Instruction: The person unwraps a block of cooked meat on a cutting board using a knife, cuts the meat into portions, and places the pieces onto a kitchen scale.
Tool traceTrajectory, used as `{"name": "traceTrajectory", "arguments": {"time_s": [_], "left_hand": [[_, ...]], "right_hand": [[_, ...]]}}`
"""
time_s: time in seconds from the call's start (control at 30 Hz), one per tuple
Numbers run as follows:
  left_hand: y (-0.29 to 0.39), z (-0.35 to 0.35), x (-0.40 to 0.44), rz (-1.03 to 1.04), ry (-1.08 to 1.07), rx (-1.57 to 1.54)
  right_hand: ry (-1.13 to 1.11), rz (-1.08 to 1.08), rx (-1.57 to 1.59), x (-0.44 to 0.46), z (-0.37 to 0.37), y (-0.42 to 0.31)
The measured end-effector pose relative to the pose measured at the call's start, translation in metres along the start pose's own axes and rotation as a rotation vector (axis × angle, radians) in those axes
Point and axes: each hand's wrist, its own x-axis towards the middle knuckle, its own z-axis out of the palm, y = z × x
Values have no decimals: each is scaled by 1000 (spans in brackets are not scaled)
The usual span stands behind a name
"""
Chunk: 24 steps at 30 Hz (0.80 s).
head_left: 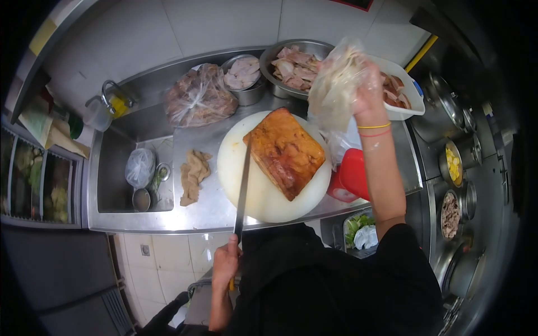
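A large browned slab of meat [284,151] lies on the round white cutting board [230,193]. My left hand [226,260] is closed round the handle of a long knife [243,193], below the counter's front edge. The blade extends up over the board's left part, its tip near the slab's left corner. My right hand [369,89], raised at the upper right, grips a clear plastic bag [339,84] with pale contents that I cannot make out. Behind the bag stands a metal bowl [272,53] of sliced meat, partly hidden.
A tied bag of meat [200,96], a metal container [249,95] and a brown cloth [195,176] are left of the board. Beyond is a sink [120,187]. At the right are a red container [354,175], a white tub [400,112] of meat and several pots.
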Motion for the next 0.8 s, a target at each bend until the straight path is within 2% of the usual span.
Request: {"name": "traceTrajectory", "arguments": {"time_s": [0.13, 0.23, 0.3, 0.33, 0.4, 0.43, 0.47, 0.57, 0.67, 0.8], "left_hand": [[20, -9, -8, -38, 20, -86], [24, -12, -7, -28, 28, -97], [24, -13, -5, -40, 17, -136], [28, -12, -3, -32, 32, -123], [37, -9, -3, -14, 50, -91], [41, -9, 1, 6, 38, -71], [44, -10, 1, -2, 32, -59], [57, -15, 10, 21, 37, -17], [66, -23, 22, 41, 54, 23], [87, -21, 26, 106, 124, 99]], "right_hand": [[54, 133, 8, 16, -60, 14], [-43, -3, -116, -18, -52, -51], [22, -229, -363, -53, -23, -110], [-55, -296, -490, -77, -20, -144], [210, -889, -683, -115, 39, -147], [322, -900, -298, -136, 26, -197], [294, -948, -248, -164, 18, -225], [235, -1032, -404, -267, 9, -250], [304, -1070, -517, -363, -1, -256], [442, -1001, -616, -465, -42, -250]]}}
